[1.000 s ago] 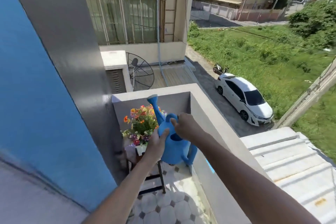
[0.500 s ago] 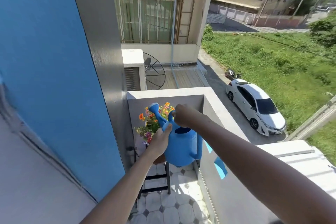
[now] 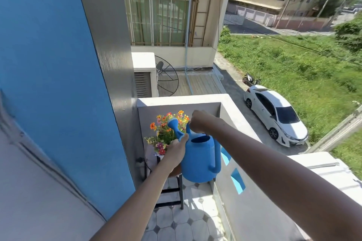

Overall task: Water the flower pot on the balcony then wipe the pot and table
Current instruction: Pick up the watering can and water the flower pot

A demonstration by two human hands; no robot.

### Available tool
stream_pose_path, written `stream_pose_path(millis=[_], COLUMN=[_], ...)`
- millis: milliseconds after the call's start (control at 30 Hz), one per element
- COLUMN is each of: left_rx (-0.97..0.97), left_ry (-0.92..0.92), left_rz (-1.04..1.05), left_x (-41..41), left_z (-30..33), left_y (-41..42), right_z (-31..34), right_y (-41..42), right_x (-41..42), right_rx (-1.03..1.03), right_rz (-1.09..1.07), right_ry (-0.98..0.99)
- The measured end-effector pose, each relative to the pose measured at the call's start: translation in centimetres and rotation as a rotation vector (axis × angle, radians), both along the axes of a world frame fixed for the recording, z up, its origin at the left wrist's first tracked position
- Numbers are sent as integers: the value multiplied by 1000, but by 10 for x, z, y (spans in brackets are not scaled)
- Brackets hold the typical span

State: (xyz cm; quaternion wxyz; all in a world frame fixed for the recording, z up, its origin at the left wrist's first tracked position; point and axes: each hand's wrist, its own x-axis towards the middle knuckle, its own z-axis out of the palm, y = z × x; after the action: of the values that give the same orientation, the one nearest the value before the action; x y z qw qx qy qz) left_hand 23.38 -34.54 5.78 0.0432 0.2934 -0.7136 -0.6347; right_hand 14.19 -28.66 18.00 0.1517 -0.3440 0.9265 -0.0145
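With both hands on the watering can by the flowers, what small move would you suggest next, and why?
Probably tip the watering can forward: its spout already reaches the flowers, the right hand holds the handle, the left hand steadies the body.

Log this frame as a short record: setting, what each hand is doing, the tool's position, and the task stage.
setting: tiled balcony with white parapet wall
left hand: supports side of blue plastic watering can
right hand: grips the can's top handle
can position: held in the air, spout toward multicoloured potted flowers
stand: dark-framed small table under the flowers
water flow: none visible
stage: watering; wiping not started
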Motion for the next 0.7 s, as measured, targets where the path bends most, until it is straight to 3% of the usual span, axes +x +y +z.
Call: stream_pose_path(millis=[267, 700], left_rx=[44, 97], left_ry=[3, -9], left_rz=[-33, -85], left_x=[-9, -35], left_z=[8, 14], left_y=[13, 39], right_z=[-1, 3], right_y=[5, 34], right_x=[-14, -39], right_rx=[-62, 56], right_rz=[-130, -116], right_ry=[-81, -8])
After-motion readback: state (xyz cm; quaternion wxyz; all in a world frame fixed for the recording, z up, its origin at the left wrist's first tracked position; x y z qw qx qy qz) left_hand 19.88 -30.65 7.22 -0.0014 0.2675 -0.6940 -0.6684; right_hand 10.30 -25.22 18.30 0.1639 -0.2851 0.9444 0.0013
